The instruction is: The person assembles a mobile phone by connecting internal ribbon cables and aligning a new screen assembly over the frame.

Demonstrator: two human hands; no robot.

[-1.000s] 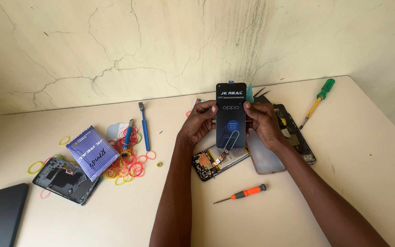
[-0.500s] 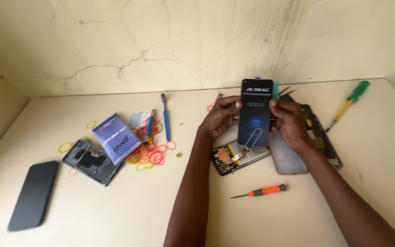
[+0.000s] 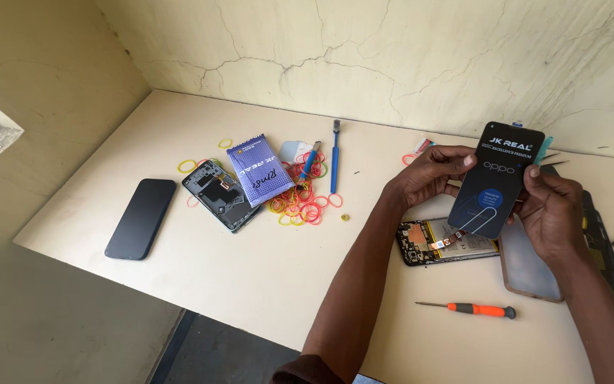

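Both hands hold one thing between them above the cream tabletop: a black rectangular phone display panel with pale print on its protective film and a blue round sticker low on its face. The left hand pinches the panel's left edge, thumb tip on the front near the top and fingers curled behind. The right hand grips the right edge the same way, thumb on the front, fingers wrapped around the back. The panel stands nearly upright, tilted slightly, its glossy face toward the camera, with a thin pale loop-shaped flex strip hanging near its lower end.

Going from the left across the table, a black smartphone lying face down rests alone near the table's edge. Next comes an opened dark phone frame with its insides showing, and a purple-blue foil packet leans over its right side. Just beside that lies a loose heap of red, yellow and orange rubber bands, with a blue-handled brush tool laid along its far side. Under the held panel sits an opened phone body with bare battery and circuit board. Nearer the camera lies a small orange-handled screwdriver. Right of the opened body, a translucent grey phone back cover lies flat, partly hidden by the right wrist.
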